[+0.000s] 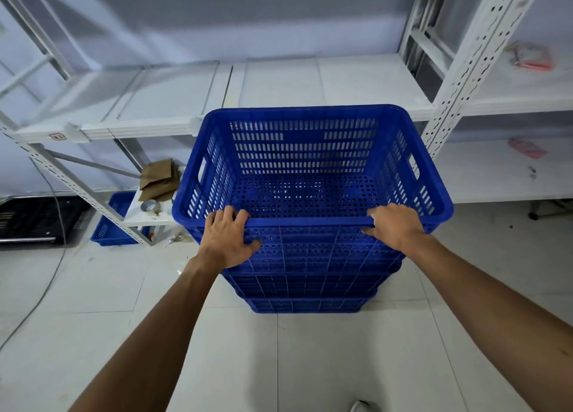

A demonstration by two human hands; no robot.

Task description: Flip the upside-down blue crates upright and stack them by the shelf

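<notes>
- The lower crates [305,290] of the stack are largely covered by the top crate [310,176]. Only their near walls and rims are seen, so their number cannot be told for certain.
- The fingertips of both hands are hidden behind the near rim, inside the top crate.
- Both forearms are cut off by the bottom edge. A white shoe tip [361,407] is cut off at 6 o'clock.
- Two pinkish items [533,56] on the shelf boards at 2 and 3 o'clock are too blurred to be identified.
- The left hand [229,238] is closed on the near rim of the top crate at its 7 o'clock corner. The fingers are curled over the rim, and the thumb is pressed against the outer wall.
- The right hand [398,225] is closed on the same rim at 5 o'clock. The fingers are hooked over it, and the thumb is laid on the outer wall below.
- The top crate is held upright, open side up, and nested on the stack. The stack is set on the tiled floor [310,365], just in front of the white shelf [173,101] at 12 o'clock.
- At 9 o'clock of the stack, cardboard pieces [159,177] and a tape roll [150,207] are seen on a low board. A shallow blue tray [108,228] lies just beyond them on the floor.
- A black crate [37,222] and a grey cable [52,275] are seen further out at 9 o'clock.
</notes>
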